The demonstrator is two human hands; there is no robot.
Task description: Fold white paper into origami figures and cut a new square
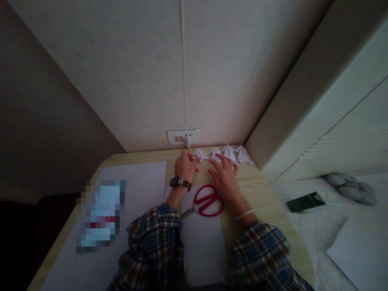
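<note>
Several white folded paper figures stand in a row along the table's back edge. My left hand [185, 169] is at the leftmost paper figure [200, 155]; its fingers are bent, with thumb and forefinger apart, at the figure's left side. My right hand [226, 174] has its fingers spread, one fingertip at the second paper figure [215, 154]. It partly covers that one and the third paper figure [229, 152]. The rightmost paper figure [243, 154] is untouched. Between my forearms, red-handled scissors [209, 201] lie on a white paper strip [204, 246].
A large white sheet [145, 182] covers the table's left side, with a blurred-out phone-like device [103, 214] on it. A wall socket [182, 137] with a white plug is just behind the table. On the right are a dark green packet [305, 202], grey slippers [351, 188] and another sheet [360, 250].
</note>
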